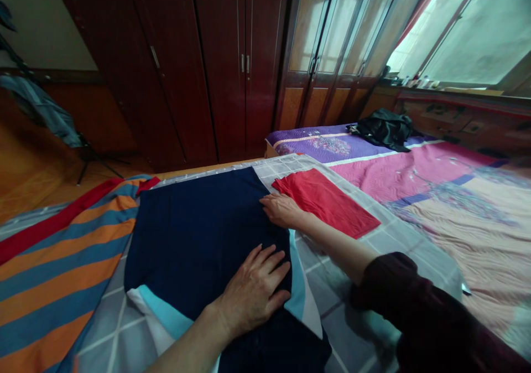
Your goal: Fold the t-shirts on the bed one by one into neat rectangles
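A navy garment [191, 223] with light-blue and white panels lies spread over a grey checked cloth [112, 312]. My left hand [255, 290] rests flat on its lower right part, palm down and fingers apart. Farther up, my right hand [282, 210] lies on the garment's right edge, its fingers stretched over the navy fabric and the wrist crossing a folded red cloth [332, 201]. That red cloth lies flat just right of the garment. An orange and blue striped garment [70, 268] with red trim lies to the left.
A bed with a purple, pink and cream cover [373, 168] stands at the right, with a black garment [384, 128] heaped on it. Dark red wardrobes [219, 74] line the back. A stand with grey-blue clothing [45, 107] is at the far left.
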Demonstrator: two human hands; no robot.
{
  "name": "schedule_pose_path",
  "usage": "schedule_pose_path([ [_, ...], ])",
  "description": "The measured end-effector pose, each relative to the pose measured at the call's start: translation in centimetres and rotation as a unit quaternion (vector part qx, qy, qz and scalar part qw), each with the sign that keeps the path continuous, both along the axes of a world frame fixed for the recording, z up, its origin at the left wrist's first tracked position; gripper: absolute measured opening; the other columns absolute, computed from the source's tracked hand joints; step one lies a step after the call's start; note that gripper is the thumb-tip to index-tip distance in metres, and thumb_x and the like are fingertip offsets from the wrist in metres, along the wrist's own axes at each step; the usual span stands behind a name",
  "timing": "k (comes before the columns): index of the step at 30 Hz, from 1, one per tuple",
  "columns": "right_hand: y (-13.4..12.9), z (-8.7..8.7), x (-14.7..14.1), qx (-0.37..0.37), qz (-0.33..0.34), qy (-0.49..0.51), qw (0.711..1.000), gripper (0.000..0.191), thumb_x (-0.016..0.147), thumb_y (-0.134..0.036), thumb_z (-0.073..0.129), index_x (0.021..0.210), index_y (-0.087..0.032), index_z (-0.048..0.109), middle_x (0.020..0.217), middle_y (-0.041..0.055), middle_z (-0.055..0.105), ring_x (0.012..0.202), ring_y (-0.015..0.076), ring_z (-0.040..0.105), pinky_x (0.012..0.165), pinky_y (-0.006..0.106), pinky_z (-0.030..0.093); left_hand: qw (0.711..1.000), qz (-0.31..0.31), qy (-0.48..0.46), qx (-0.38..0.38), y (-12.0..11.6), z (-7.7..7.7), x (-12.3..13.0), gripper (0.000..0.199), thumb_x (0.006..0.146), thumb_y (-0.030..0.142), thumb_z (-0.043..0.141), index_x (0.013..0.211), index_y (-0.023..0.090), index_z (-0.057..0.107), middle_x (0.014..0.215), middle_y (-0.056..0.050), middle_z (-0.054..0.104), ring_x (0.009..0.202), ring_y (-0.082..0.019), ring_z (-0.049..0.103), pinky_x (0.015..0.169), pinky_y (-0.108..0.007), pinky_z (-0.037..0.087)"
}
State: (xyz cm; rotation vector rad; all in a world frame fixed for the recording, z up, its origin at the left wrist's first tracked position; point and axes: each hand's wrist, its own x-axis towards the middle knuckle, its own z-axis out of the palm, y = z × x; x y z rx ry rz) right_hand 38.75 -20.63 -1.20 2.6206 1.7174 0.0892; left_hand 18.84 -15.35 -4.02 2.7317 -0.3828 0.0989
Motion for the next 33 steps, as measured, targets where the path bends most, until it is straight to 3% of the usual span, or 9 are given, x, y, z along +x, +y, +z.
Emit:
schedule_pose_path([
  [6,5.8,-1.1,4.8,-0.004,-0.007,0.018,1.000,0.031,0.093,-0.034,0.049,0.119,-0.017,0.054,0.123,0.0088,0.054,0.109,0.0228,0.053,0.092,0.045,0.043,1.000,0.000,0.021,-0.024,0.2,0.3,0.0,0.049,0.093,0.047,0.042,0.136,0.023,0.043,0.144,-0.005,0.042,0.137,-0.025,0.029,0.114,-0.048,0.021],
  [10,8.9,-1.9,7.5,-0.007,-0.024,0.017,1.000,0.035,0.091,-0.036,0.054,0.121,-0.018,0.053,0.124,0.0089,0.053,0.107,0.0235,0.054,0.090,0.047,0.046,0.998,-0.013,0.035,-0.042,0.6,0.6,0.0,0.050,0.094,0.048,0.037,0.137,0.023,0.041,0.145,-0.005,0.040,0.137,-0.026,0.028,0.115,-0.048,0.018],
  [18,12.0,-3.6,9.5,0.021,-0.071,0.006,0.997,0.044,0.091,-0.039,0.053,0.130,-0.020,0.046,0.137,0.0104,0.043,0.119,0.0280,0.046,0.097,0.053,0.038,0.996,-0.012,0.023,-0.080,0.9,0.6,0.0,0.049,0.094,0.047,0.039,0.134,0.020,0.043,0.144,-0.007,0.041,0.136,-0.026,0.028,0.114,-0.047,0.018],
  [23,12.3,-4.0,9.0,0.017,-0.056,0.013,0.998,0.051,0.096,-0.044,0.036,0.141,-0.018,0.034,0.148,0.0121,0.030,0.133,0.0304,0.029,0.105,0.054,0.026,0.997,-0.016,0.003,-0.070,1.0,0.5,-0.1,0.048,0.093,0.045,0.042,0.131,0.016,0.046,0.141,-0.009,0.044,0.135,-0.027,0.030,0.113,-0.047,0.020],
  [27,13.0,-3.0,7.6,0.020,-0.030,0.010,0.999,0.053,0.095,-0.040,0.031,0.139,-0.011,0.037,0.147,0.0186,0.031,0.133,0.0349,0.028,0.104,0.056,0.023,0.998,-0.012,-0.014,-0.057,0.9,0.4,-0.2,0.047,0.092,0.045,0.043,0.129,0.016,0.047,0.139,-0.008,0.046,0.135,-0.026,0.031,0.113,-0.046,0.021],
  [30,13.9,-2.4,3.7,0.031,0.033,0.013,0.999,0.058,0.093,-0.045,0.036,0.141,-0.011,0.034,0.149,0.0193,0.026,0.134,0.0367,0.025,0.105,0.055,0.022,0.999,-0.009,-0.028,-0.039,0.8,0.0,-0.2,0.047,0.092,0.047,0.043,0.128,0.016,0.048,0.139,-0.008,0.047,0.133,-0.026,0.033,0.112,-0.046,0.023],
  [33,14.8,-2.4,-2.5,0.021,0.146,0.037,0.988,0.066,0.091,-0.055,0.037,0.143,-0.015,0.032,0.149,0.0166,0.027,0.134,0.0347,0.028,0.105,0.050,0.026,0.999,-0.012,-0.041,-0.016,0.8,-0.1,-0.1,0.049,0.092,0.049,0.042,0.128,0.016,0.048,0.138,-0.008,0.048,0.132,-0.026,0.035,0.110,-0.045,0.025],
])
